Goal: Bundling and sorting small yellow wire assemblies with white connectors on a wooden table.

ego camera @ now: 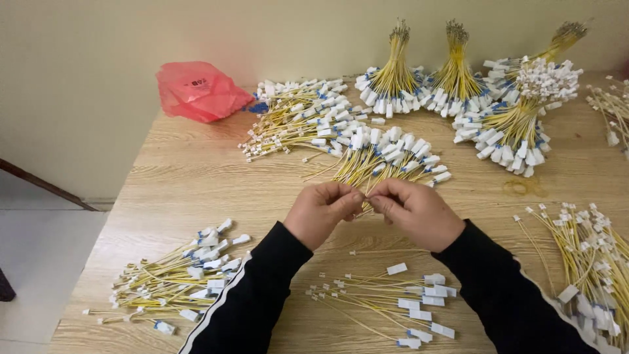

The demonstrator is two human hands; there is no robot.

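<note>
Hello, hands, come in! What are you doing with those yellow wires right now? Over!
Left hand and right hand together, pinching one yellow wire. Loose wire pile lying just below the wrists. Nothing blocking. Over.

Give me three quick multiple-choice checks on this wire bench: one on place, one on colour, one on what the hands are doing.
1. Where does the red plastic bag lie?
A. Far left of the table, by the wall
B. Near right corner
C. Under the hands

2. What colour are the wires in the small pile between the sleeves?
A. Green
B. Yellow
C. Black

3. How do the left hand and right hand stand?
A. Flat on the table, apart
B. One holds the bag
C. Together, fingertips pinching thin wire

Answers:
1 A: the bag sits at the table's far left edge against the wall.
2 B: the wires are yellow with white connectors.
3 C: both hands meet above the table, thumbs and fingers closed on a wire in front of the fanned bundle.
</note>
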